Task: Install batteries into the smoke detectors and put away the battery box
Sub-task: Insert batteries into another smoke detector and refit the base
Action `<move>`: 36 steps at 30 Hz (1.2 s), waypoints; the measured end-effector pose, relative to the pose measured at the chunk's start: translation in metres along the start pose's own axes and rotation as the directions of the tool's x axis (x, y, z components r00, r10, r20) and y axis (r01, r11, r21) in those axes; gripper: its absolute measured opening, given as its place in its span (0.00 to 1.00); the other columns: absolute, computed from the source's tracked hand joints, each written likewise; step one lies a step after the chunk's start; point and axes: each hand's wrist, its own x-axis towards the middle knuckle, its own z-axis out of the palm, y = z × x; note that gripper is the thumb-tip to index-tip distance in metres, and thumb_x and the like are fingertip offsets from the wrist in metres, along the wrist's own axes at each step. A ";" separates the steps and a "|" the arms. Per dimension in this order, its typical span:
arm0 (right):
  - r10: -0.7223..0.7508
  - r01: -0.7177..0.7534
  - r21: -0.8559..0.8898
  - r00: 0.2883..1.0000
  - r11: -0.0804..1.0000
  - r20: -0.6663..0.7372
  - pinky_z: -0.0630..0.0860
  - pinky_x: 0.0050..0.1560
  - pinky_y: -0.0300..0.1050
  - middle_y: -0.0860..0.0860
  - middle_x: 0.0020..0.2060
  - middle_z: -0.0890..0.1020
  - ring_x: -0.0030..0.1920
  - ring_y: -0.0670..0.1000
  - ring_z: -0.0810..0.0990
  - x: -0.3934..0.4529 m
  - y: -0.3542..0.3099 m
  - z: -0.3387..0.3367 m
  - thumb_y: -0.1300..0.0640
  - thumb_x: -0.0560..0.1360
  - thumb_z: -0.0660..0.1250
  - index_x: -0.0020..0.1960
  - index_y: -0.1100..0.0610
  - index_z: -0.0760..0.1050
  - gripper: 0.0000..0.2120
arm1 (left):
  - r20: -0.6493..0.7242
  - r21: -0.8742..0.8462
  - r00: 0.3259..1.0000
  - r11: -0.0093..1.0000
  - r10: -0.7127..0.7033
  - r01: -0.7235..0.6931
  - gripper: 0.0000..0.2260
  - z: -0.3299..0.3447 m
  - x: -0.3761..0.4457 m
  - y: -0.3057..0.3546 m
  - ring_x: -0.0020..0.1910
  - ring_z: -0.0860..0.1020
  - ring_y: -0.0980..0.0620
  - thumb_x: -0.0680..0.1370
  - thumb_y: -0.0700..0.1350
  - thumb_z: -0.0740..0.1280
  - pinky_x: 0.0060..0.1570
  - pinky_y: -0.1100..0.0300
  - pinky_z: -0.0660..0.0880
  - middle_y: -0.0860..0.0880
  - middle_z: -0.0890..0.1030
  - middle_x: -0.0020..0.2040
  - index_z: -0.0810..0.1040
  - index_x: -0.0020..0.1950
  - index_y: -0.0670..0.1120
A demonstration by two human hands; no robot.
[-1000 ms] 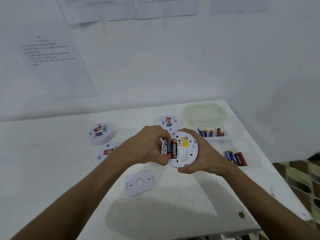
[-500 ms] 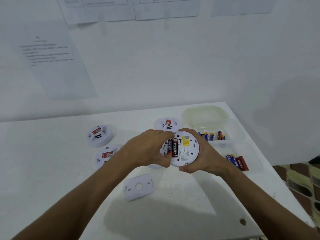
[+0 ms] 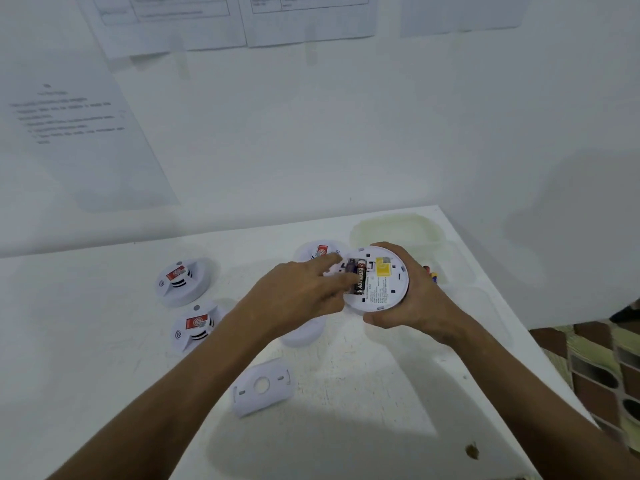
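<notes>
My right hand (image 3: 412, 303) grips the upturned smoke detector (image 3: 377, 278) above the table (image 3: 346, 427). My left hand (image 3: 298, 296) has fingers stretched out, pressing the batteries (image 3: 358, 277) in its bay. The battery box (image 3: 398, 230) sits just behind the detector.

- White desk (image 3: 86, 375), a brown speck (image 3: 471, 451) at its 5 o'clock corner.
- Printed sheets (image 3: 79, 133) on the wall, 10 to 12 o'clock.
- Patterned floor (image 3: 595, 362), 4 o'clock.
</notes>
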 end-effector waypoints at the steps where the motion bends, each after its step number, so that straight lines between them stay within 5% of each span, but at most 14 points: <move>1: -0.005 0.005 -0.003 1.000 1.000 -0.015 0.77 0.52 0.35 0.39 0.55 0.79 0.58 0.43 0.78 0.000 -0.001 -0.004 0.65 0.57 0.80 0.67 0.50 0.67 0.42 | -0.020 0.008 1.000 1.000 -0.004 0.004 0.17 0.001 0.003 0.002 0.33 0.80 0.48 0.76 0.50 0.58 0.24 0.60 0.76 0.43 0.82 0.51 0.82 0.56 0.49; 9: -0.053 0.049 -0.037 0.993 0.998 -0.108 0.79 0.54 0.41 0.48 0.58 0.79 0.58 0.48 0.79 -0.005 -0.001 -0.047 0.62 0.55 0.80 0.66 0.51 0.69 0.42 | -0.079 -0.303 0.986 0.946 -0.143 0.113 0.13 0.010 0.052 0.026 0.36 0.74 0.57 0.75 0.54 0.68 0.38 0.74 0.67 0.53 0.79 0.42 0.83 0.52 0.47; 14: -0.047 0.043 -0.031 0.991 0.999 -0.125 0.81 0.54 0.45 0.45 0.57 0.79 0.58 0.49 0.79 -0.019 0.006 -0.084 0.62 0.55 0.80 0.65 0.48 0.71 0.41 | -0.081 -0.451 0.956 0.865 -0.284 0.218 0.11 0.018 0.084 0.053 0.38 0.79 0.56 0.74 0.47 0.73 0.39 0.59 0.78 0.53 0.82 0.40 0.82 0.54 0.46; 22: -0.021 0.008 -0.069 0.981 0.998 -0.191 0.78 0.50 0.36 0.41 0.55 0.80 0.57 0.46 0.80 -0.036 0.032 -0.152 0.63 0.56 0.81 0.64 0.45 0.70 0.41 | -0.096 -0.744 0.781 0.565 -0.618 0.356 0.07 0.040 0.146 0.070 0.35 0.81 0.54 0.71 0.38 0.73 0.42 0.61 0.80 0.52 0.83 0.36 0.81 0.45 0.49; 28: 0.007 -0.017 -0.050 0.981 0.999 -0.193 0.77 0.53 0.35 0.41 0.57 0.80 0.59 0.44 0.79 -0.045 0.050 -0.188 0.62 0.56 0.81 0.65 0.48 0.69 0.41 | 0.285 -0.472 0.764 0.609 -0.579 0.638 0.14 0.070 0.168 0.040 0.38 0.83 0.53 0.72 0.39 0.71 0.43 0.54 0.82 0.52 0.84 0.43 0.78 0.57 0.47; 36: 0.031 -0.032 -0.006 0.992 0.999 -0.122 0.77 0.52 0.34 0.38 0.55 0.79 0.59 0.42 0.78 -0.038 0.063 -0.187 0.63 0.56 0.81 0.66 0.49 0.68 0.42 | 0.497 -0.273 0.726 0.708 -0.476 0.651 0.21 0.110 0.169 0.030 0.44 0.80 0.57 0.72 0.40 0.69 0.44 0.63 0.77 0.54 0.84 0.46 0.74 0.65 0.48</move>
